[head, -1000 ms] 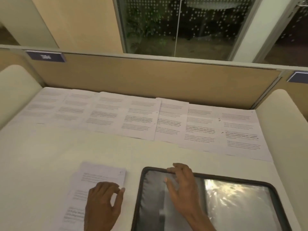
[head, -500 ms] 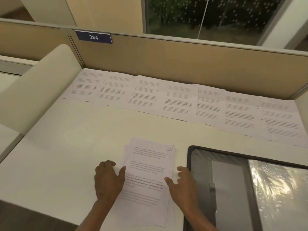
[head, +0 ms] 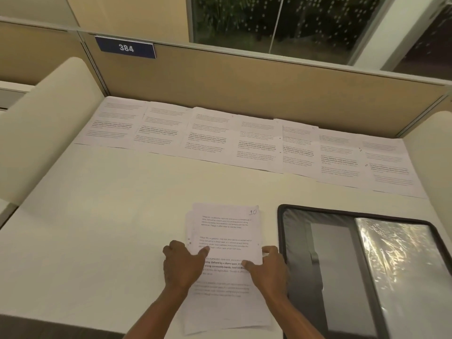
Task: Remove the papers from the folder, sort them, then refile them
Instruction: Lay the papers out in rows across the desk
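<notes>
A small stack of printed papers lies near the desk's front edge, its top sheet marked "10" in the upper right corner. My left hand grips the stack's left edge, thumb lying on the top sheet. My right hand holds the right edge, thumb on top and fingers at the side. An open black folder with shiny clear sleeves lies flat just right of the stack. Several single sheets are laid side by side in a row along the back of the desk.
The white desk is bounded by a tan partition at the back bearing a blue "384" plate. Cream side panels stand at the left and right. A window lies beyond the partition.
My right hand left the folder and came over to the stack's right edge. Both hands now hold the stack on either side. The view swung left and down.
</notes>
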Action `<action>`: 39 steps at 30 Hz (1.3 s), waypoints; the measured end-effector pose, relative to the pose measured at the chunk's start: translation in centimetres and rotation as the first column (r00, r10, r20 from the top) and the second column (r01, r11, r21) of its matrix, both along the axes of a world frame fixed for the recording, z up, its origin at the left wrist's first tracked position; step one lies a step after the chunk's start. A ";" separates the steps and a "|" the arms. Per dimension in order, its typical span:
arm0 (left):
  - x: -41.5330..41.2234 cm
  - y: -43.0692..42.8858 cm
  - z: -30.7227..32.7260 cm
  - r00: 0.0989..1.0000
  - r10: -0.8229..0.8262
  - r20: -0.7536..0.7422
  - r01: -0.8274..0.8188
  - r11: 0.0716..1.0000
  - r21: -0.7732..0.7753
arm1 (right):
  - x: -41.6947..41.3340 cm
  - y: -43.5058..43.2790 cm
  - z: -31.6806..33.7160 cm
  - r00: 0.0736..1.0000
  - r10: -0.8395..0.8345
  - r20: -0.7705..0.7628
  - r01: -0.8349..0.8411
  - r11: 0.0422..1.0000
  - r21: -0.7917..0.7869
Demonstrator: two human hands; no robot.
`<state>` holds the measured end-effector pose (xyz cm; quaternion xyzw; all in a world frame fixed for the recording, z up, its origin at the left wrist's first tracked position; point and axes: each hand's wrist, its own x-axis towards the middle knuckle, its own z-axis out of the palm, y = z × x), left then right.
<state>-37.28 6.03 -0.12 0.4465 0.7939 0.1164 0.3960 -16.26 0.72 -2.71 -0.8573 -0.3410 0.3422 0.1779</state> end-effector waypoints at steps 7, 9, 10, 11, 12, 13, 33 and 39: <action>-0.2 0.0 -0.8 0.981 0.129 0.142 -0.114 0.988 -0.106 | 0.5 -0.1 0.1 0.995 0.054 -0.086 -0.057 0.998 -0.034; 0.0 -0.3 -0.7 0.985 0.121 0.126 -0.108 0.988 -0.107 | 0.7 0.0 0.2 0.992 0.090 -0.092 -0.093 0.995 -0.034; 0.1 -0.6 -0.7 0.988 0.111 0.106 -0.099 0.989 -0.107 | 0.8 0.0 0.4 0.991 0.106 -0.086 -0.109 0.994 -0.033; 0.2 -0.8 -0.8 0.992 0.097 0.086 -0.089 0.991 -0.099 | 0.9 0.0 0.6 0.990 0.121 -0.078 -0.124 0.992 -0.031; 0.4 -1.0 -0.8 0.995 0.084 0.061 -0.079 0.993 -0.089 | 1.0 0.0 0.8 0.988 0.133 -0.075 -0.136 0.990 -0.035; 0.5 -1.1 -0.9 0.997 0.065 0.028 -0.063 0.995 -0.073 | 1.1 0.0 0.9 0.987 0.140 -0.077 -0.143 0.989 -0.034; 0.4 -1.4 0.3 0.872 0.318 0.371 -0.327 0.944 -0.041 | 4.9 -0.5 -1.4 0.953 0.002 -0.303 0.057 0.981 0.187; 0.0 -0.9 0.7 0.900 0.213 0.381 -0.214 0.976 -0.038 | 4.6 -0.3 0.4 0.876 -0.090 -0.474 0.188 0.968 0.164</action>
